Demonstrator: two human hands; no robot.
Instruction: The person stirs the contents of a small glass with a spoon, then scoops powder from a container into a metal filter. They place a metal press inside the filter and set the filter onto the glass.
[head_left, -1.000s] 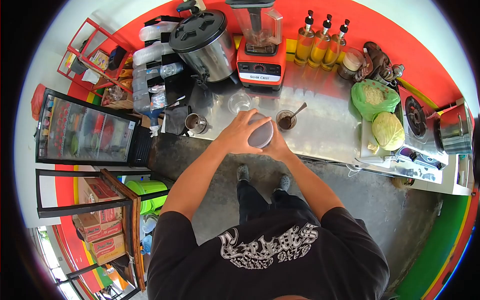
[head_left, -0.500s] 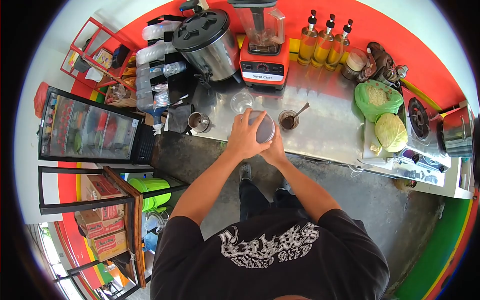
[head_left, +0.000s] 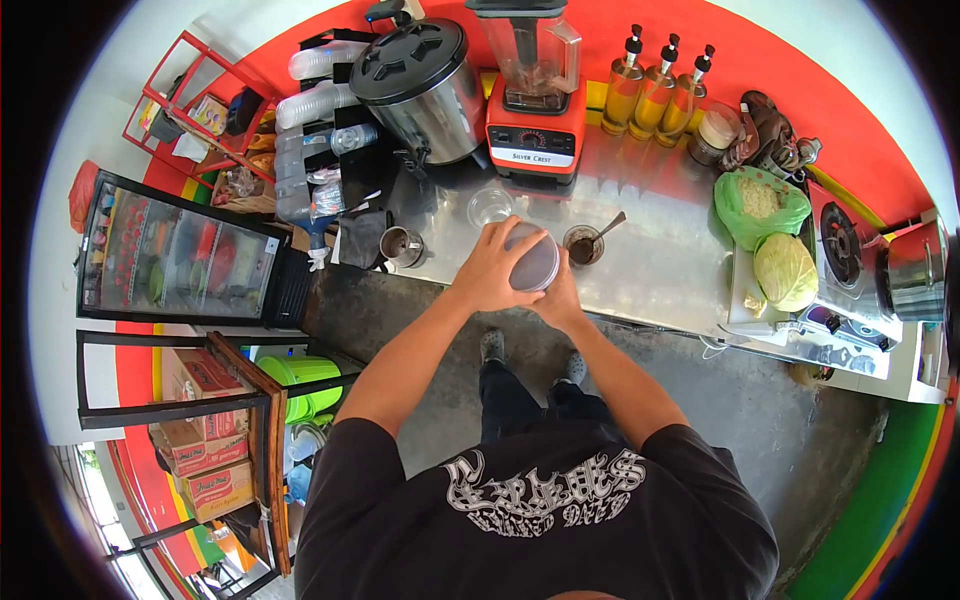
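Observation:
A round, lidded container (head_left: 534,266) with a greyish top is held between both hands above the counter's front edge. My left hand (head_left: 490,268) wraps its left side, fingers curved over the top. On the right side my right hand (head_left: 560,295) closes round it, its fingers partly hidden. Just behind the hands stands a clear empty-looking cup (head_left: 491,207). To their right is a glass (head_left: 579,251) with dark contents and a spoon (head_left: 610,225) leaning in it. A metal cup (head_left: 401,246) stands to the left.
A red blender (head_left: 535,140), a steel urn (head_left: 425,110) and several pump bottles (head_left: 653,95) line the back of the steel counter (head_left: 650,270). Cabbage (head_left: 786,270), a green bag (head_left: 745,218) and a stove (head_left: 840,240) are at the right; a glass-door fridge (head_left: 180,255) is left.
The view has shifted slightly. Both hands still hold the container, and the fingers on its top have changed position a little.

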